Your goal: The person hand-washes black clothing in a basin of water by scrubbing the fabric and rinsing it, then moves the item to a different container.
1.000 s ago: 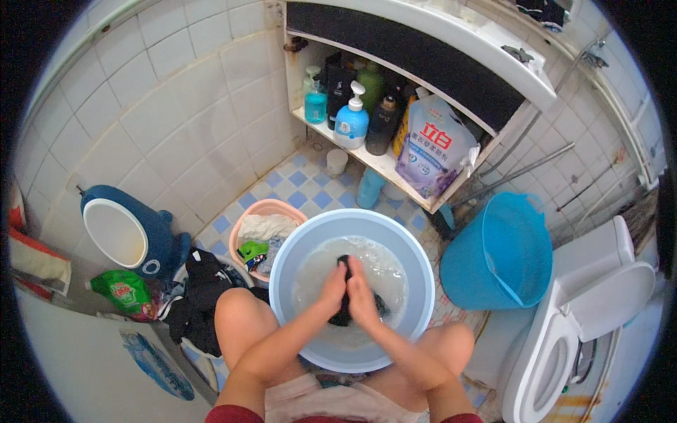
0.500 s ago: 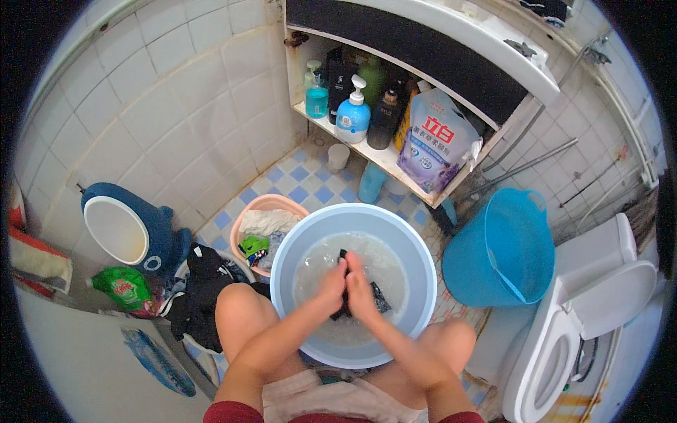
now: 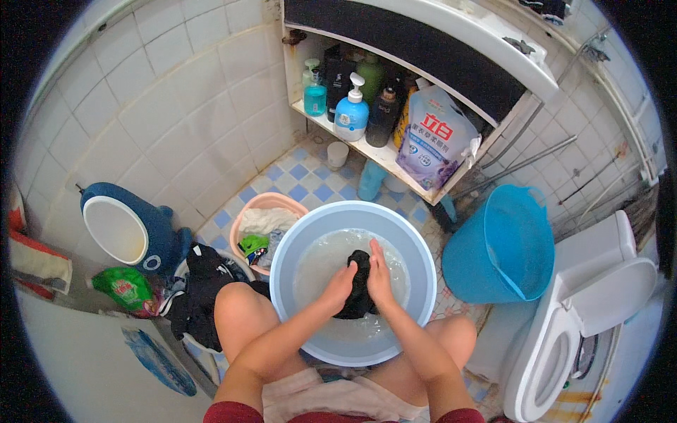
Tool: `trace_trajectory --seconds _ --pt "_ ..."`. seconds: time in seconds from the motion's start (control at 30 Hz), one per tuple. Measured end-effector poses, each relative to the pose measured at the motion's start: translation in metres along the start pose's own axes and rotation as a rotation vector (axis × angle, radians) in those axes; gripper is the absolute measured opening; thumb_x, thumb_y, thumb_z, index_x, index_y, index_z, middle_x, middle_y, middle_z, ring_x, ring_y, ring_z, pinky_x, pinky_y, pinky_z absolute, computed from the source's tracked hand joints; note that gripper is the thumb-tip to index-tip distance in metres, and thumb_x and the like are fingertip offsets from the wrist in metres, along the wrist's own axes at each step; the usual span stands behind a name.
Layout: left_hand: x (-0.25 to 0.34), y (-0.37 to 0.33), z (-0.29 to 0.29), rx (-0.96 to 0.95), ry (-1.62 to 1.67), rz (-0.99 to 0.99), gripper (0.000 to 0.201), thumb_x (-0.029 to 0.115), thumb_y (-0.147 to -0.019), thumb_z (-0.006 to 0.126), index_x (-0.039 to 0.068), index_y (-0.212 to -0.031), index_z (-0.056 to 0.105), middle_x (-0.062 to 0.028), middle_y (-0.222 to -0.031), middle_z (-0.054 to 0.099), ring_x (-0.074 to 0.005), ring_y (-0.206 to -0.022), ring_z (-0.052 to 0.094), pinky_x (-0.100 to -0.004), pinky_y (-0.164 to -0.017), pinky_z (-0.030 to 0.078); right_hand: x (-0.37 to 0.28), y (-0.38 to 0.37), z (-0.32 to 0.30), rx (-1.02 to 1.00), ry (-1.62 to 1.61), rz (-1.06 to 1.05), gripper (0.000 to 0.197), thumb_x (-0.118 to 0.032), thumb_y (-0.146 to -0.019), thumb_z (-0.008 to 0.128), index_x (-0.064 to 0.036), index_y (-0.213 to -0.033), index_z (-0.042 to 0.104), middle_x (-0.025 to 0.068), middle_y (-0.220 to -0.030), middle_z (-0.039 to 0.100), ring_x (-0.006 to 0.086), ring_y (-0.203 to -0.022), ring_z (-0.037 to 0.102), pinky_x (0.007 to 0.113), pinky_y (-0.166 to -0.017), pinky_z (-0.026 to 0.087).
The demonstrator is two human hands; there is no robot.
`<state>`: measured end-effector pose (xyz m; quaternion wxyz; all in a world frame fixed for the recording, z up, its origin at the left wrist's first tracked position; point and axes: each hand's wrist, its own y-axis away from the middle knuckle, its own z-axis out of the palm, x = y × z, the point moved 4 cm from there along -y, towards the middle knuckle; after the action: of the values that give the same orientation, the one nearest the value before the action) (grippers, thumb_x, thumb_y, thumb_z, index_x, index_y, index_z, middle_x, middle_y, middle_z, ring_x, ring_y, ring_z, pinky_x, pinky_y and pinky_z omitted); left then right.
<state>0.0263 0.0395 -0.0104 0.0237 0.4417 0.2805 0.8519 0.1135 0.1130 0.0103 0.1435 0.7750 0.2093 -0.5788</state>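
Observation:
A wet black cloth garment [image 3: 359, 283] hangs bunched between my two hands, over cloudy water in a light blue basin [image 3: 283, 317]. On its left side my left hand [image 3: 339, 287] is closed on the cloth, thumb uppermost, with the fingertips hidden. My right hand [image 3: 380, 276] lies along the right side of the garment, its fingers stretched out and pointing away from me. The lower end of the cloth reaches the water. The basin stands between my knees.
A pink basin [image 3: 243, 209] of clothes sits behind left, near a pile of dark clothes [image 3: 194, 307]. On the right are a blue bucket [image 3: 469, 261] and a white toilet [image 3: 543, 374]. Ahead, a cabinet shelf [image 3: 377, 151] holds several bottles and a detergent pouch [image 3: 434, 137].
My hands have moved from being pressed together to either side of the garment. The right hand's fingers have straightened, and more of the black cloth shows between them.

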Motion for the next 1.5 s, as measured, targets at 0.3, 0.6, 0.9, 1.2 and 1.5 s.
trace_trajectory --seconds 0.3,0.6,0.9,1.2,1.5 --pt "0.038 0.023 0.003 0.055 -0.476 0.117 0.053 0.042 -0.093 0.038 -0.007 -0.106 0.054 -0.0171 -0.102 0.060 -0.0248 -0.093 0.056 -0.0351 -0.082 0.041 -0.023 0.009 0.001 -0.048 0.067 -0.137 0.042 -0.026 -0.097 0.026 0.0025 -0.123 0.044 0.0248 -0.125 0.044 0.0374 -0.120 0.039 0.040 -0.102 0.029" --pt "0.050 0.030 -0.004 -0.120 -1.111 0.589 0.084 0.009 -0.057 0.075 0.001 -0.129 0.032 -0.0222 -0.113 0.054 -0.0356 -0.108 0.052 -0.0397 -0.091 0.041 0.023 -0.016 -0.070 0.498 -0.608 0.200 0.036 -0.030 -0.096 0.036 0.0029 -0.094 0.052 0.0094 -0.088 0.056 0.0176 -0.082 0.049 0.033 -0.077 0.040" --pt "0.092 0.048 -0.005 0.133 -1.021 0.823 0.047 -0.004 -0.062 0.060 0.003 -0.107 0.051 -0.0186 -0.103 0.048 -0.0382 -0.101 0.049 -0.0389 -0.087 0.043 -0.028 0.002 -0.095 0.400 0.403 -0.130 0.034 -0.023 -0.079 0.066 -0.0011 -0.101 0.053 0.0145 -0.098 0.057 0.0305 -0.094 0.055 0.039 -0.082 0.042" --pt "0.085 0.034 -0.030 0.239 -1.028 0.696 0.020 0.001 -0.064 0.064 0.004 -0.083 0.060 -0.0174 -0.107 0.049 -0.0340 -0.101 0.050 -0.0378 -0.089 0.041 -0.029 0.032 -0.037 -0.137 1.047 -0.045 0.036 -0.039 -0.071 0.068 -0.0062 -0.083 0.065 0.0134 -0.082 0.062 0.0297 -0.078 0.061 0.041 -0.067 0.048" --pt "0.070 0.037 -0.049 0.191 -1.360 0.633 0.036 0.002 -0.061 0.069 0.004 -0.096 0.061 -0.0219 -0.121 0.042 -0.0416 -0.112 0.043 -0.0424 -0.094 0.039 -0.017 0.021 -0.034 -0.164 0.929 0.104 0.021 -0.024 -0.074 0.059 -0.0026 -0.074 0.063 0.0152 -0.083 0.064 0.0321 -0.080 0.062 0.041 -0.071 0.049"
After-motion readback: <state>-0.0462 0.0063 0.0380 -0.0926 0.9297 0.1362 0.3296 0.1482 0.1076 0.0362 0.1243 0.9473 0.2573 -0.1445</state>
